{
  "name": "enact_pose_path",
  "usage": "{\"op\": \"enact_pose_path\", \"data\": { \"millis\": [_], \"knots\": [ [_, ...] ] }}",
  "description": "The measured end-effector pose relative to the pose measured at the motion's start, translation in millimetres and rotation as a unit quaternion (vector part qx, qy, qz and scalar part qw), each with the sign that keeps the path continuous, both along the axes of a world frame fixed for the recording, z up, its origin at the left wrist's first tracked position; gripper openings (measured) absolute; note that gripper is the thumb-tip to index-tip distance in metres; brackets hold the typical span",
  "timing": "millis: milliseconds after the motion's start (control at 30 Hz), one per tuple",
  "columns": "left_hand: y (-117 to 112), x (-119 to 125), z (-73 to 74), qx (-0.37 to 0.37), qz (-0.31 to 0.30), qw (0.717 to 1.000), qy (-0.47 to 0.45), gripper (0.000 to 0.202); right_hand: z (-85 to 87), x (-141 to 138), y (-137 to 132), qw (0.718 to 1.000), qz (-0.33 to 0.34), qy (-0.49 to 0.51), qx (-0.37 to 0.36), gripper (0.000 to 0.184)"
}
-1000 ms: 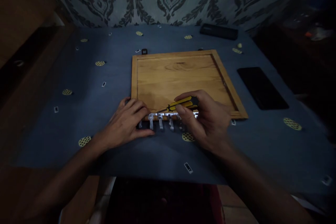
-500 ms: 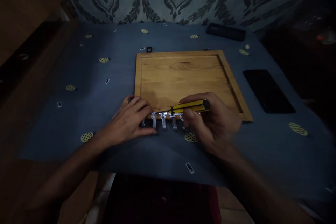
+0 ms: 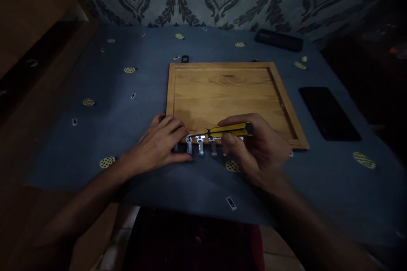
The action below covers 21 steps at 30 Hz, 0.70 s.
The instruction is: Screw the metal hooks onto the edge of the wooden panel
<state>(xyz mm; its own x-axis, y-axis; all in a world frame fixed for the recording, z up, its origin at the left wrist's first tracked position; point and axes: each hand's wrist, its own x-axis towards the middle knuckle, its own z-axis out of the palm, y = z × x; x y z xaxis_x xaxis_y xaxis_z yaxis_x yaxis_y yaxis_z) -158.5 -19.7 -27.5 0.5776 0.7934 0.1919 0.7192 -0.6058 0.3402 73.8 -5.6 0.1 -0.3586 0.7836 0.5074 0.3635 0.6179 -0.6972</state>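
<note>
A wooden board (image 3: pixel 222 93) with a raised frame lies on a blue patterned cloth (image 3: pixel 95 135). Along its near edge sits a shiny metal hook rail (image 3: pixel 200 144) with several hooks pointing toward me. My left hand (image 3: pixel 159 146) rests on the rail's left end, fingers curled and pressing it down. My right hand (image 3: pixel 257 148) is closed on a yellow and black screwdriver (image 3: pixel 227 130), held nearly level. Its tip points left at the rail, close to my left fingers.
A black phone (image 3: pixel 329 113) lies right of the board. A dark flat object (image 3: pixel 279 40) sits at the back right near the patterned wall. A small black piece (image 3: pixel 185 58) lies at the board's far left corner. The table's front edge is near my body.
The screwdriver has swung from a tilt to nearly level, and its tip has slid left along the rail. My left hand has stayed on the rail. The view has shifted slightly.
</note>
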Motion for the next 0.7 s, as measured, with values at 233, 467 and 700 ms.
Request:
{"op": "enact_pose_path", "data": {
  "millis": [233,467,700],
  "knots": [
    [0,0,-0.3,0.0,0.001,1.0,0.002,0.047,14.7,-15,10,0.996,0.014,-0.043,0.073,0.006],
    [-1,1,0.7,-0.003,0.003,1.0,0.014,0.053,16.0,-32,23,0.999,0.034,0.003,0.011,0.02],
    [-1,3,0.5,-0.006,0.003,1.0,0.011,0.05,11.9,-33,18,0.999,0.025,0.002,0.021,0.019]
  ]
}}
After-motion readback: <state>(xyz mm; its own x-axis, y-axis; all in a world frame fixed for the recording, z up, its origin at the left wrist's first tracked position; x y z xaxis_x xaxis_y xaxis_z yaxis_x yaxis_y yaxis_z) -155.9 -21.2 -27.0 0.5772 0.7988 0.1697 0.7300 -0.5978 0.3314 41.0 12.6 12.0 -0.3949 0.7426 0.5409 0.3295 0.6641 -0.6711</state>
